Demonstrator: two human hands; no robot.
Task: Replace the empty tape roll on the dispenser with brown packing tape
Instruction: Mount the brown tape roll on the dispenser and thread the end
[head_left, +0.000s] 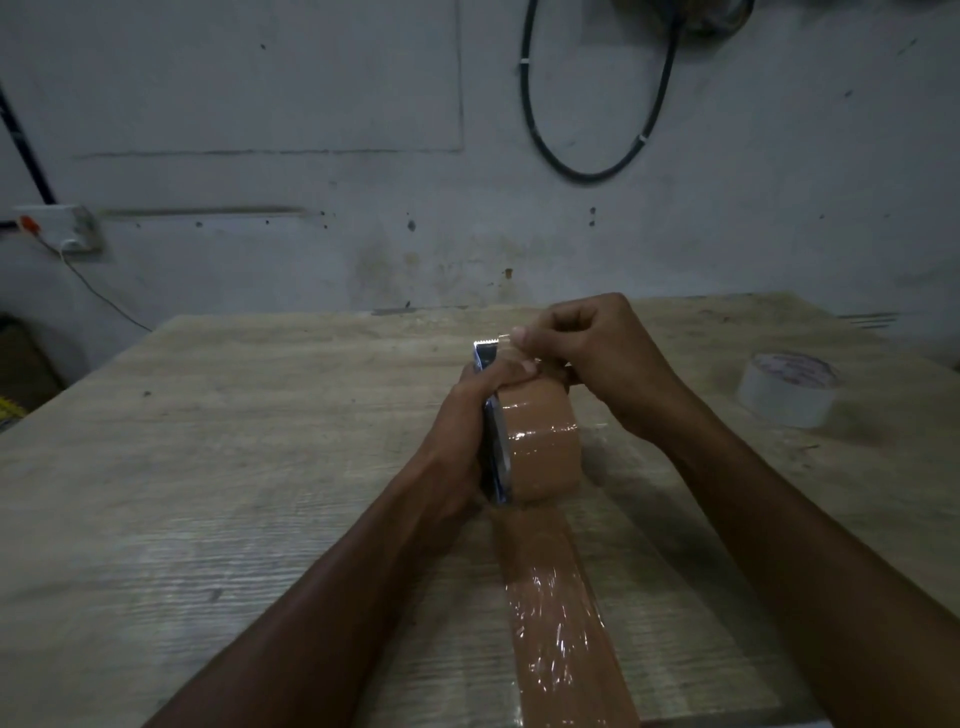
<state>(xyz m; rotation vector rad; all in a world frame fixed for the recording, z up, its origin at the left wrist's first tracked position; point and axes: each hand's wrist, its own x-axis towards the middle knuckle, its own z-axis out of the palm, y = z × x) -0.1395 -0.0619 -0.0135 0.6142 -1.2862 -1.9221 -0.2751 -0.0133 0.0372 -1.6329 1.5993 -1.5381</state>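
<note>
Wooden table (218, 467) holds white roll (787, 395) beside right hand (597, 353)

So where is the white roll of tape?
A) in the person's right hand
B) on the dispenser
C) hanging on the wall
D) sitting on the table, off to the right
D: the white tape roll lies flat on the wooden table, apart from both hands; the dispenser carries the brown packing tape roll.
</note>
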